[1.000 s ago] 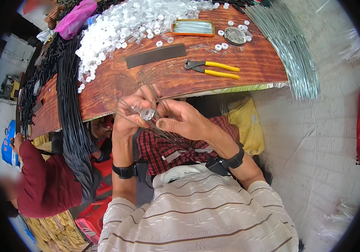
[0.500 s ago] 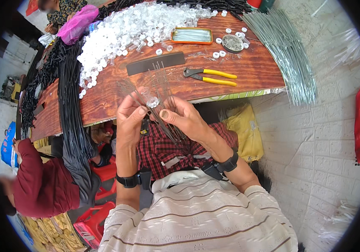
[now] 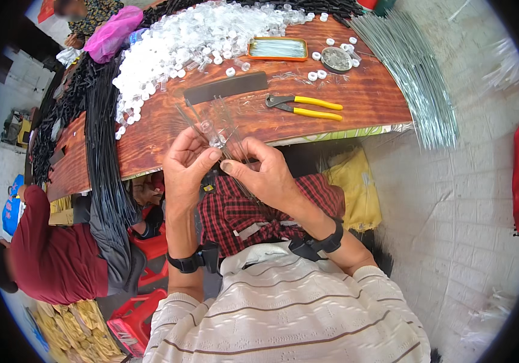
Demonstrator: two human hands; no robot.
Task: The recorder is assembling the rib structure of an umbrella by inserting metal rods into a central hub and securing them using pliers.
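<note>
Where table edge ends, fingers close.

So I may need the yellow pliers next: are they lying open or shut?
Open. The pliers lie flat on the table, their two yellow handles spread apart.

The table is reddish-brown wood with dark wavy lines in it. The pliers have yellow handles. The little tray has an orange rim. The pile of small caps is white and see-through. The long bundle of sticks is black, and the bundle of thin rods is silvery green. The flat bar is dark grey. The person's top is cream with thin brown stripes, and the cloth on the lap is red and black checks. A bag is bright pink. A nearby person's shirt is dark red.
</note>
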